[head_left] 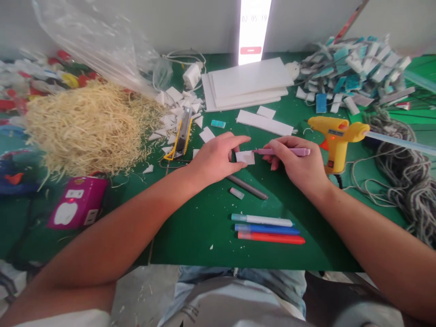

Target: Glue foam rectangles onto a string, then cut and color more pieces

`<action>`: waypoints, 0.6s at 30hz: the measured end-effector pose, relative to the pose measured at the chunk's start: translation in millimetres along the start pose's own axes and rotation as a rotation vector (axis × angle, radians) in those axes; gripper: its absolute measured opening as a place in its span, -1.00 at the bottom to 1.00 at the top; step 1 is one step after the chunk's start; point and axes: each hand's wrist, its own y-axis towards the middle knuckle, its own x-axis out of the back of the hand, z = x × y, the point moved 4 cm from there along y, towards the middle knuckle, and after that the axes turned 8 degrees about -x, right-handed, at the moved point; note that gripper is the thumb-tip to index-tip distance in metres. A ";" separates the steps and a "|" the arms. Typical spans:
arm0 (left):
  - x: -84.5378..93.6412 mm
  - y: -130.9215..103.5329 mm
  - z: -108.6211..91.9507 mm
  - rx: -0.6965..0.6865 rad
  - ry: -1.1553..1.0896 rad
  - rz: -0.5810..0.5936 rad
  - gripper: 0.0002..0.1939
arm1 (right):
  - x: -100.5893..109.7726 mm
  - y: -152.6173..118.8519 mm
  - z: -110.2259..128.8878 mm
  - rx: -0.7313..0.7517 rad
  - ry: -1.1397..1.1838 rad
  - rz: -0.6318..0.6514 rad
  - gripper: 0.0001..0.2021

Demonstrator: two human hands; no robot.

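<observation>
My right hand is closed round a pink pen, whose tip points left at the right edge of a small white piece. Beside that piece is my left hand, its thumb at the lower edge and the index finger stretched out above it. A dark grey stick lies partly under the left hand. Just below, a small clear cap rests on the green table. White, blue and red pens lie side by side nearer my body.
A yellow glue gun stands right of my right hand, near grey yarn. Beyond my hands are a yellow cutter, white sheets and foam scraps. Straw and a magenta box are at left.
</observation>
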 end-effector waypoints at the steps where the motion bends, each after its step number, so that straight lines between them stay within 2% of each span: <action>1: 0.0 0.0 -0.3 0.010 -0.009 0.002 -0.36 | -0.3 -0.2 0.2 -0.004 -0.003 0.003 -0.81; 6: 0.3 -0.1 -0.9 0.043 -0.034 -0.001 -0.33 | -0.7 -1.2 0.6 -0.034 -0.048 0.004 -0.74; 13: 0.1 0.1 0.8 0.023 -0.043 0.007 -0.34 | 1.2 1.5 -1.5 0.002 0.016 0.000 -0.77; 18: 0.4 0.1 2.1 0.001 -0.023 0.008 -0.37 | -1.4 0.5 -2.0 -0.028 -0.041 0.056 -0.70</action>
